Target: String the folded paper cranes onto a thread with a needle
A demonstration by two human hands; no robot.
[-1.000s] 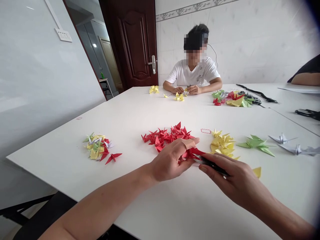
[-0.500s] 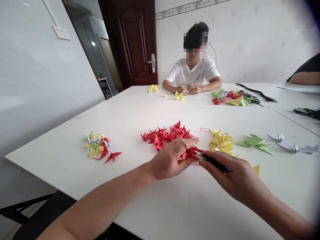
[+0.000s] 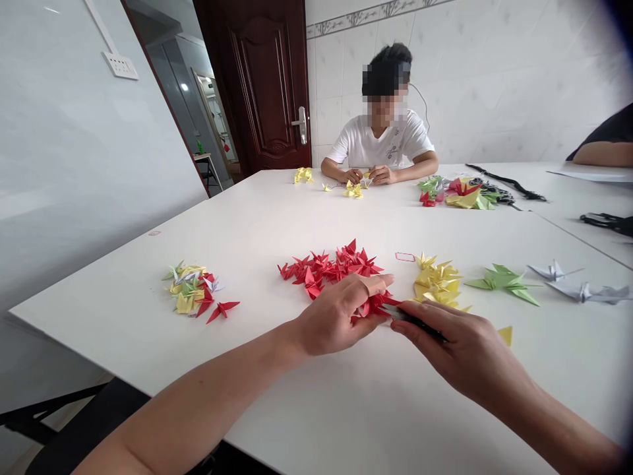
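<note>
My left hand [image 3: 341,313] is closed around a red paper crane [image 3: 372,305], its thumb below and fingers above. In my right hand [image 3: 457,336] is a slim black tool with a silver metal tip [image 3: 420,324]; its exact kind I cannot make out. The metal tip meets the crane's pointed right end, close to my left fingertips. Just beyond my left hand lies a heap of red paper cranes [image 3: 331,267]. To the right of it are yellow paper cranes [image 3: 438,280], partly behind my right hand.
Mixed-colour cranes [image 3: 192,289] lie at left on the white table [image 3: 247,218]. Green [image 3: 504,282] and white cranes [image 3: 586,290] are at right. Across the table a person [image 3: 380,138] handles yellow cranes; a colourful pile [image 3: 459,191] lies nearby. Another person's arm [image 3: 606,153] rests far right.
The black tool and my right hand have shifted very slightly left and down, and more of the silver metal shows at the crane. My left hand stays in place.
</note>
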